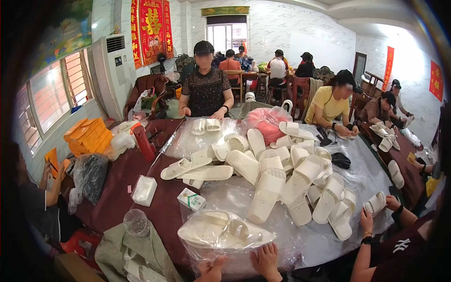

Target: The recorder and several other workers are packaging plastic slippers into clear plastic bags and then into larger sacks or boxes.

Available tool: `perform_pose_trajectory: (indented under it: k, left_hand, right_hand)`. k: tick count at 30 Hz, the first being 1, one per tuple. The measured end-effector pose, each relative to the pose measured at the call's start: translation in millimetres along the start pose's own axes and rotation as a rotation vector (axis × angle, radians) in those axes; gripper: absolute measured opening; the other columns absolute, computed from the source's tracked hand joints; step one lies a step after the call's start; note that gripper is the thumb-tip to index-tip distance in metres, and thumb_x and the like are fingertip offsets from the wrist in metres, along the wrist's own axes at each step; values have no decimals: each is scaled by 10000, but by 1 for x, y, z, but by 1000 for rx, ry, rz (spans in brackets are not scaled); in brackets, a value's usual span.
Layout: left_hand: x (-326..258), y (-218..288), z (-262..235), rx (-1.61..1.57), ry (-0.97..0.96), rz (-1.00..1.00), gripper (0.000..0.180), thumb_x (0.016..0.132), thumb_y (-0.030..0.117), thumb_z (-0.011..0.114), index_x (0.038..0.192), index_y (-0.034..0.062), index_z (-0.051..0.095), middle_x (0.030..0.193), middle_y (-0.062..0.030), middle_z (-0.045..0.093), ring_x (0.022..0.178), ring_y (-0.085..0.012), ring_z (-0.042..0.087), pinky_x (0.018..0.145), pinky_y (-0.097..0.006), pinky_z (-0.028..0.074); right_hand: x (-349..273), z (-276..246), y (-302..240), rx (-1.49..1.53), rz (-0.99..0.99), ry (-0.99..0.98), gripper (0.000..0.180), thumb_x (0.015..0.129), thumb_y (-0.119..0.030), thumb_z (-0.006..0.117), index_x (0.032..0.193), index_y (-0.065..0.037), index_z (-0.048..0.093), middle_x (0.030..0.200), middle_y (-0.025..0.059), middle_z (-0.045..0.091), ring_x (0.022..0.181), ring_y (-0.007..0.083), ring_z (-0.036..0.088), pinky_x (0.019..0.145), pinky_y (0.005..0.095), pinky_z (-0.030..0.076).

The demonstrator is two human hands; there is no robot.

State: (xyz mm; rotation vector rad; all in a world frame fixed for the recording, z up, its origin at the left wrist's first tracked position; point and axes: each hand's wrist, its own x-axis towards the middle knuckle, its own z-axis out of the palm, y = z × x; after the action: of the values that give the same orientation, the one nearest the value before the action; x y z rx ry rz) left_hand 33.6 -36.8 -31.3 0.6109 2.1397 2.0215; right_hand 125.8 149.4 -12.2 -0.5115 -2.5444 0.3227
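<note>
A pair of white slippers (204, 226) lies inside a clear plastic bag (263, 236) at the table's near edge. My right hand (266, 261) rests on the near side of that bag, its fingers stretched out flat over the plastic. At the bag's near left corner is my left hand (211, 270), touching the film. It is cut off by the lower edge, and its finger closure is unclear. Under the bagged pair lie more clear plastic bags. Just beyond, a large heap of loose white slippers (268, 188) spreads over the table.
A small white-and-green box (191, 199) and a tissue pack (144, 190) lie left of the bag. A clear plastic tub (136, 223) sits on grey-green cloth (110, 246). A red bottle-like object (142, 142) stands farther back. Co-workers handle slippers across and to the right.
</note>
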Motion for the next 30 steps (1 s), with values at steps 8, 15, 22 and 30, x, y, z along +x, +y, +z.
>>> perform_pose_trajectory:
  k: [8,15,22,30]
  left_hand:
    - [13,83,-8,221,212,-53,242,886,219,608,740,28,634,641,47,506,589,-66,386,523,-251,317]
    - [33,100,-10,115,432,386,311,903,208,566,692,-20,570,584,3,468,541,-90,359,515,-273,309]
    - [39,104,-34,-201,477,435,208,869,149,535,999,-10,497,913,-106,569,827,-184,527,773,-307,426]
    - [56,139,-117,-30,703,347,184,908,139,523,1019,-5,547,903,-41,591,803,-114,523,693,-257,411]
  right_hand:
    - [6,-5,-5,-11,-11,30,389,784,-284,608,1095,-51,582,1175,146,558,1140,313,476,996,457,291]
    - [4,-7,-6,2,15,10,400,793,-284,595,1127,-64,578,1212,141,538,1160,309,459,1016,449,271]
    - [-4,1,0,25,9,-2,415,791,-280,593,1141,-59,568,1238,154,521,1167,330,452,1020,482,261]
    - [2,2,1,36,-22,-69,424,799,-244,575,1169,-40,544,1239,173,512,1169,351,444,1031,488,250]
